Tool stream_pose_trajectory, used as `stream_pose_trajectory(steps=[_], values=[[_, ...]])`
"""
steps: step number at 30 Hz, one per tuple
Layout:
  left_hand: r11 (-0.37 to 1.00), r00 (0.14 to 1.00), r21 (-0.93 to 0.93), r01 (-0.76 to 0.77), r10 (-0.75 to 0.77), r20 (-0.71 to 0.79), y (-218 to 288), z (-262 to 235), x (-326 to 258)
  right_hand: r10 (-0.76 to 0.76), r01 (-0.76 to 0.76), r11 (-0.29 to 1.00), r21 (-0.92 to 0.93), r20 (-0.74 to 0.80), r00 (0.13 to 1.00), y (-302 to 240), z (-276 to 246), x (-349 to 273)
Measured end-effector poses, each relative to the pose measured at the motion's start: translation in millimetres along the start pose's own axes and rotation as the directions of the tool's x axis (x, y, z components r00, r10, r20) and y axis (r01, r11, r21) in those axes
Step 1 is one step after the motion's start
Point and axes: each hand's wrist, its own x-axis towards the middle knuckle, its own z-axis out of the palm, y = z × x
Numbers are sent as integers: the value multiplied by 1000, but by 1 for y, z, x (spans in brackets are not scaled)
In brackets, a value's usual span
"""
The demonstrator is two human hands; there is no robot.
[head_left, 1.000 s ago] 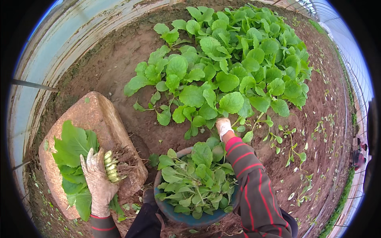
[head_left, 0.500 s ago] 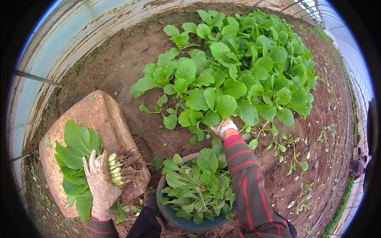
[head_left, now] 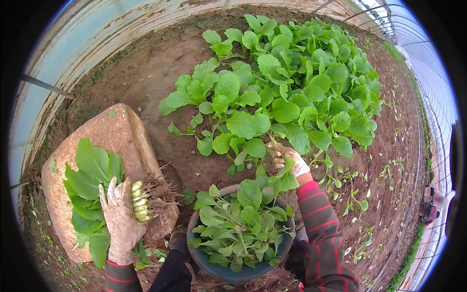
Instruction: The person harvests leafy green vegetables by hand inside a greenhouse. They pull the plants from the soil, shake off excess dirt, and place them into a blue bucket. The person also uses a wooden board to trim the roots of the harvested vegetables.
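My left hand (head_left: pixel 121 219), in a soiled pale glove, lies over a bunch of leafy greens (head_left: pixel 90 168) with its fingers round it. The bunch's white-green stems (head_left: pixel 140 202) are lined up side by side, and their soil-covered roots (head_left: pixel 158 197) point right. Beneath it is a tan, dirt-covered block (head_left: pixel 112 131). At the near edge of the growing plants, my gloved right hand (head_left: pixel 292 160) has its fingers curled closed. A leafy green plant (head_left: pixel 283 181) hangs from it toward the tub; its stem is mostly hidden by the fingers.
A round blue-grey tub (head_left: pixel 238 276) heaped with loose leaves (head_left: pixel 238 228) stands between my legs. Beyond it spreads a dense bed of growing greens (head_left: pixel 292 92). Small scattered seedlings (head_left: pixel 357 202) lie on the right-hand soil. A plastic-sheeted wall (head_left: pixel 87 53) curves along the left.
My right hand has drawn back slightly to the right from the plants' base and turned, and leaves now hang below it. My left hand stays on the bunch.
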Motion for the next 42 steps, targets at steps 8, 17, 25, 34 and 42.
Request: stream_pose_trajectory(steps=[8, 17, 25, 34, 42], values=[[999, 999, -27, 27, -27, -23, -4, -6, -8, 75, -48, 985, -169, 160, 984, -31, -72, -89], [991, 999, -134, 14, -18, -30, -5, 1, -4, 242, -127, 186, 974, 80, 967, -83, -90, -101], [985, 998, -174, -9, -3, -67, -11, 3, -7, 249, 57, 493, 868, -204, 947, -118, -107, -58], [991, 998, -131, -26, 17, -66, -15, 5, -15, 98, 315, 693, 649, -518, 850, -183, -148, 1], [986, 987, -163, -24, -3, -159, -10, 10, -21, -239, -181, -745, 643, -4, 971, -310, -82, 25]])
